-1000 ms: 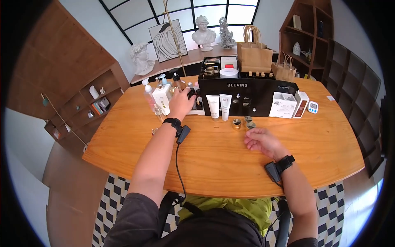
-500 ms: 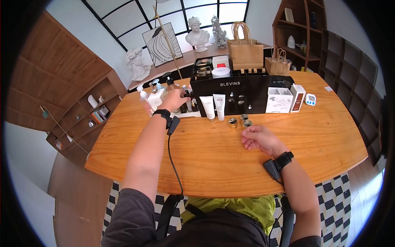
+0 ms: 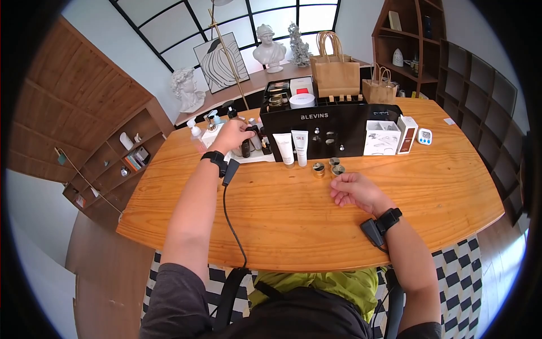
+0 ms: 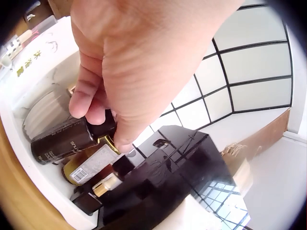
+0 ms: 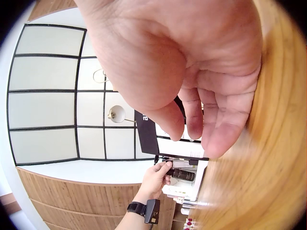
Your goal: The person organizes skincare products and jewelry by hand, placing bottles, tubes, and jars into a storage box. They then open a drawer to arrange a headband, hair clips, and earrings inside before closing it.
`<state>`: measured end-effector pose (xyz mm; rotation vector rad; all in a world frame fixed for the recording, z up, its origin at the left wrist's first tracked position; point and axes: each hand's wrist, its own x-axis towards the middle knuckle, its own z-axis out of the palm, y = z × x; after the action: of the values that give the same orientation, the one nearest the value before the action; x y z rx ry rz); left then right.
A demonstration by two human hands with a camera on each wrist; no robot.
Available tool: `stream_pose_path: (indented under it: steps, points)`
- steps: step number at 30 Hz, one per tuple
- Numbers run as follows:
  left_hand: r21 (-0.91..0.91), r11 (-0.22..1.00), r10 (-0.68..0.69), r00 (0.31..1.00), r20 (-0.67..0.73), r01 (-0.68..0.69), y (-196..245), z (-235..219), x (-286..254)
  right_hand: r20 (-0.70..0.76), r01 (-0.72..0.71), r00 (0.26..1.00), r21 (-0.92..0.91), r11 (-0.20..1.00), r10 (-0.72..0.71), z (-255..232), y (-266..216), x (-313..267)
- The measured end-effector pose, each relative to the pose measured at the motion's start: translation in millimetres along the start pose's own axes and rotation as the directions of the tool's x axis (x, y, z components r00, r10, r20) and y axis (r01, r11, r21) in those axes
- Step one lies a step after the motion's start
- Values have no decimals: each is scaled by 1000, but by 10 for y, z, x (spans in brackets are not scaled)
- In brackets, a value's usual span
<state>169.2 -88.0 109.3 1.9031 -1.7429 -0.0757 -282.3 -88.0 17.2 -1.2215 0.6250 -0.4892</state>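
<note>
My left hand (image 3: 232, 137) reaches into the white tray (image 4: 10, 132) left of the black organizer. Its thumb and fingers pinch the cap of a black bottle (image 4: 64, 141), which leans at a slant in the left wrist view. Beside that bottle are one with a barcode label (image 4: 93, 163) and a small black-and-gold bottle (image 4: 106, 184). My right hand (image 3: 360, 192) rests on the table with loosely bent fingers, holding nothing. Just beyond its fingertips are small gold-sided jars (image 3: 319, 169).
The black organizer (image 3: 353, 135) stands mid-table, with two white tubes (image 3: 300, 148) before its left part. Right of these are a white box (image 3: 381, 138), a brown-and-white box (image 3: 406, 135) and a timer (image 3: 424, 137). Pump bottles (image 3: 196, 131) stand at left; paper bags (image 3: 337, 78) rise behind.
My left hand has shifted a little left, and the black bottle below its fingers shows more clearly. My right hand has stayed in place; the head view has turned slightly.
</note>
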Motion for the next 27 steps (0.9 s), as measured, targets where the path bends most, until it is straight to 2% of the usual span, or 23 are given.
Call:
stream_pose_path:
  steps: [2, 7, 9, 10, 13, 18, 21, 27]
  points:
    - [-97, 992, -70, 995, 74, 77, 183, -180, -49, -13, -1, 1000, -8, 1000, 1, 18, -23, -28]
    - [-62, 990, -119, 986, 118, 127, 540, -536, -269, 5, 2, 1000, -12, 1000, -2, -11, 16, 10]
    - [-41, 986, -149, 965, 218, 161, 680, -596, -405, 8, 6, 1000, -14, 1000, -6, -17, 26, 18]
    - [-42, 986, -147, 964, 220, 160, 719, -576, -464, 8, 5, 1000, -16, 1000, -5, -22, 32, 26]
    - [-212, 968, -55, 934, 354, 137, 863, -404, -615, 6, 6, 1000, -28, 1000, -6, -15, 10, 10]
    - [-286, 948, -32, 932, 361, 143, 1130, -52, -716, -10, 1, 1000, -17, 1000, -1, 1, 7, -2]
    - [-354, 931, 52, 930, 364, 86, 1176, 142, -662, 10, -2, 1000, -13, 1000, 2, -17, 15, 16]
    - [-386, 919, 40, 954, 299, 82, 1226, 407, -635, 19, -8, 1000, -6, 1000, 8, -30, 24, 35]
